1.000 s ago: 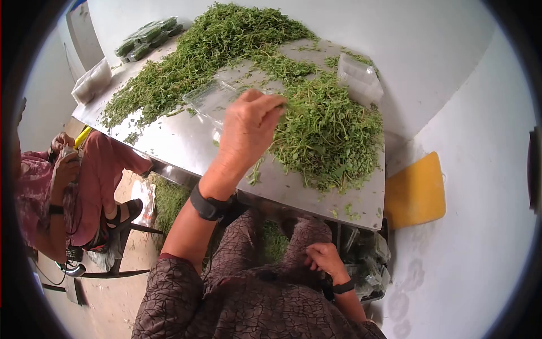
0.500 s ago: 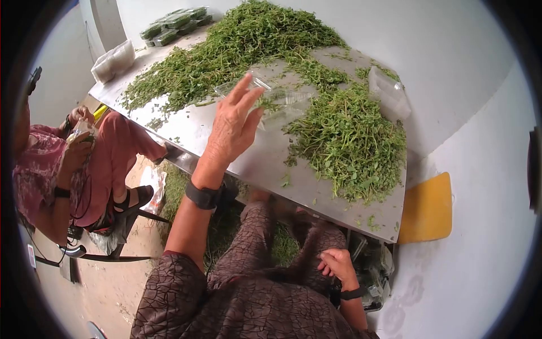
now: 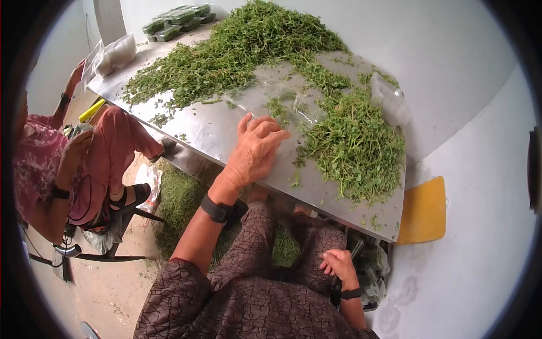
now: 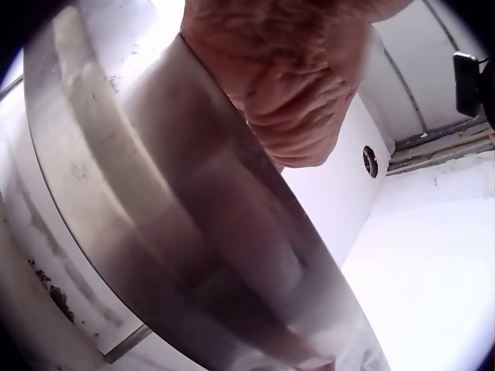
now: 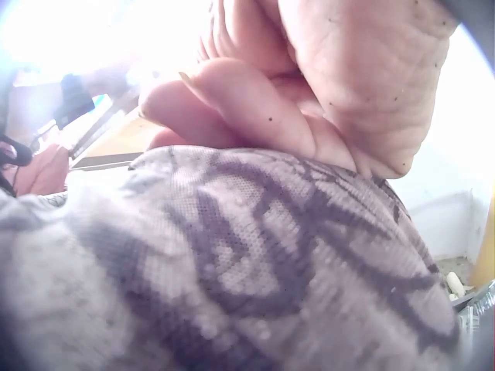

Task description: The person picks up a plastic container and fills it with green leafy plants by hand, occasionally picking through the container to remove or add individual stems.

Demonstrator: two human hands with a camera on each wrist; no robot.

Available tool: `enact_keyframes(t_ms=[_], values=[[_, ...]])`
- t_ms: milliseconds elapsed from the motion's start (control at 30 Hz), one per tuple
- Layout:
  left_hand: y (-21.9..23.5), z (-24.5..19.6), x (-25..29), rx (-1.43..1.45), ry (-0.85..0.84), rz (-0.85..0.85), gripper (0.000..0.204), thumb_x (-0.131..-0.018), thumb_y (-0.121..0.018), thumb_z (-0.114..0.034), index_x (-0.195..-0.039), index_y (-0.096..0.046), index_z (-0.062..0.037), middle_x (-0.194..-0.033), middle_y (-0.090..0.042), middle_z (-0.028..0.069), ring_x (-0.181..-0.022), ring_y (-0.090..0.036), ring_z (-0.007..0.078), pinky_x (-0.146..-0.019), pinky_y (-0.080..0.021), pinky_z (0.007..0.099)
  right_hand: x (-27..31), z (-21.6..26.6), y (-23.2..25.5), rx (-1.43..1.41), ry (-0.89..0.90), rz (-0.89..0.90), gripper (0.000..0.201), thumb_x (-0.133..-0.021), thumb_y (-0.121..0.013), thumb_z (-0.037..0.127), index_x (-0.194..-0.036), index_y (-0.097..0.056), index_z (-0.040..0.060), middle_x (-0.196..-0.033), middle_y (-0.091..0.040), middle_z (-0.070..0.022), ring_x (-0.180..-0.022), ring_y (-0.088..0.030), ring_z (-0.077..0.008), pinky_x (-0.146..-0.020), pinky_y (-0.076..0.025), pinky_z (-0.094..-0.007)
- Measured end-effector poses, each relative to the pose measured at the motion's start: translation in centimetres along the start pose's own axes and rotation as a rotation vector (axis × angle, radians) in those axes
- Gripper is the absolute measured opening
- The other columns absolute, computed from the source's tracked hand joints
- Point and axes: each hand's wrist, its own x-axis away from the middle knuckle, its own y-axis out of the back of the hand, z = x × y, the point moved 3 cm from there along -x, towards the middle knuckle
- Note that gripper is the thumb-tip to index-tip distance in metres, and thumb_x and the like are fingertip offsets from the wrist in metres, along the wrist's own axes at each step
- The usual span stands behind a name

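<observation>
My left hand (image 3: 257, 147) is over the front part of the metal table (image 3: 217, 135), its fingers loosely bent and nothing seen in them. Just beyond its fingertips lies a clear plastic container (image 3: 254, 97) with a few green sprigs (image 3: 276, 108) at it. To the right is a pile of leafy green stems (image 3: 355, 150). In the left wrist view the palm (image 4: 298, 100) shows above the table's shiny edge (image 4: 224, 201). My right hand (image 3: 339, 264) rests on the patterned trouser leg (image 5: 255, 247), fingers loosely curled, holding nothing visible.
A bigger heap of greens (image 3: 265, 34) covers the back of the table. Filled packs (image 3: 178, 21) stand at the far left, near stacked clear containers (image 3: 116, 53). More containers (image 3: 389, 99) lie at right. Another person (image 3: 48, 147) sits at left; a yellow board (image 3: 422, 212) leans by the wall.
My left hand has moved from beside the right pile, past the clear container, then down toward the table's front edge, its fingers loosening. The other person has reached toward the stacked containers. My right hand stays.
</observation>
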Motion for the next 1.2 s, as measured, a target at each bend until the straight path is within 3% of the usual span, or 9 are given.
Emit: enact_keyframes(t_ms=[233, 300, 400, 467, 600, 800, 967, 1167, 1200], values=[[0.5, -0.5, 0.6, 0.026, -0.061, -0.01, 0.049, -0.069, -0.056, 0.012, -0.106, -0.068, -0.0171, -0.098, -0.057, 0.0025, -0.108, -0.055, 0.0237, -0.112, -0.021, 0.0515, 1.1, 1.2, -0.9, 0.059, 0.011, -0.058, 0.021, -0.089, -0.059, 0.016, -0.094, -0.07, -0.002, -0.069, -0.068, -0.0071, -0.052, -0.06, -0.0092, -0.046, -0.045, -0.0218], [0.7, -0.4, 0.5, 0.044, -0.056, -0.071, 0.048, -0.07, -0.054, 0.013, -0.103, -0.069, -0.0185, -0.097, -0.058, 0.0016, -0.107, -0.056, 0.0234, -0.112, -0.022, 0.0518, 2.2, 3.1, -1.0, 0.159, 0.192, -0.063, 0.015, -0.089, -0.058, 0.007, -0.092, -0.068, -0.0044, -0.074, -0.069, -0.0079, -0.06, -0.063, -0.011, -0.054, -0.05, -0.0223], [0.4, -0.3, 0.8, 0.088, -0.048, -0.094, 0.047, -0.071, -0.055, 0.013, -0.101, -0.07, -0.0191, -0.096, -0.058, 0.0011, -0.106, -0.056, 0.0226, -0.111, -0.022, 0.0526, 5.2, 11.4, -0.3, 0.397, 0.58, -0.163, 0.012, -0.085, -0.061, -0.002, -0.094, -0.068, -0.0034, -0.084, -0.068, -0.0106, -0.067, -0.065, -0.0146, -0.063, -0.052, -0.0247], [0.5, -0.3, 0.8, 0.108, -0.044, -0.099, 0.046, -0.071, -0.055, 0.013, -0.101, -0.07, -0.0191, -0.096, -0.058, 0.001, -0.105, -0.057, 0.022, -0.111, -0.023, 0.0531, 7.0, 17.1, -0.2, 0.472, 0.867, -0.311, 0.015, -0.08, -0.066, -0.001, -0.094, -0.069, 0.0004, -0.088, -0.068, -0.0138, -0.072, -0.066, -0.0227, -0.063, -0.051, -0.029], [0.4, -0.2, 0.9, 0.085, -0.046, -0.087, 0.045, -0.071, -0.055, 0.013, -0.099, -0.07, -0.019, -0.095, -0.059, 0.0003, -0.102, -0.059, 0.0207, -0.111, -0.023, 0.0539, 7.6, 24.7, -0.4, 0.7, 1.179, -0.374, 0.029, -0.082, -0.063, 0.005, -0.111, -0.063, -0.0008, -0.113, -0.066, -0.0168, -0.099, -0.063, -0.0339, -0.086, -0.05, -0.039], [0.5, -0.2, 1.0, 0.103, -0.028, -0.069, 0.046, -0.068, -0.056, 0.011, -0.099, -0.071, -0.0192, -0.095, -0.059, 0.0003, -0.101, -0.059, 0.0204, -0.111, -0.023, 0.0539, 2.2, 30.4, -2.9, 0.808, 1.316, -0.296, 0.04, -0.081, -0.061, 0.002, -0.121, -0.057, 0.0004, -0.122, -0.062, -0.0132, -0.115, -0.054, -0.0336, -0.098, -0.042, -0.0414], [0.4, -0.3, 1.0, 0.113, -0.041, -0.049, 0.049, -0.062, -0.056, 0.007, -0.101, -0.07, -0.018, -0.098, -0.059, 0.0012, -0.106, -0.057, 0.0232, -0.111, -0.023, 0.0557, -3.0, 32.2, -4.9, 0.906, 1.354, -0.205, 0.036, -0.083, -0.061, 0.004, -0.119, -0.059, 0.004, -0.119, -0.063, -0.0136, -0.116, -0.053, -0.0329, -0.102, -0.038, -0.0444], [0.4, -0.4, 0.9, 0.097, -0.042, -0.025, 0.051, -0.058, -0.056, 0.006, -0.101, -0.069, -0.0172, -0.099, -0.059, 0.0013, -0.106, -0.056, 0.0242, -0.111, -0.023, 0.0554, -8.2, 32.2, -5.0, 1.077, 1.253, -0.212, 0.027, -0.09, -0.058, 0.016, -0.114, -0.061, 0.0057, -0.102, -0.067, -0.0136, -0.108, -0.058, -0.0325, -0.098, -0.04, -0.046], [0.4, -0.4, 0.9, 0.095, -0.05, -0.053, 0.053, -0.055, -0.055, 0.007, -0.1, -0.07, -0.018, -0.098, -0.06, 0.0001, -0.102, -0.058, 0.0232, -0.111, -0.024, 0.0537, -8.8, 32.2, -5.0, 1.228, 1.1, -0.155, 0.027, -0.09, -0.057, 0.015, -0.115, -0.062, 0.0053, -0.104, -0.066, -0.0141, -0.108, -0.057, -0.0325, -0.097, -0.04, -0.0451]])
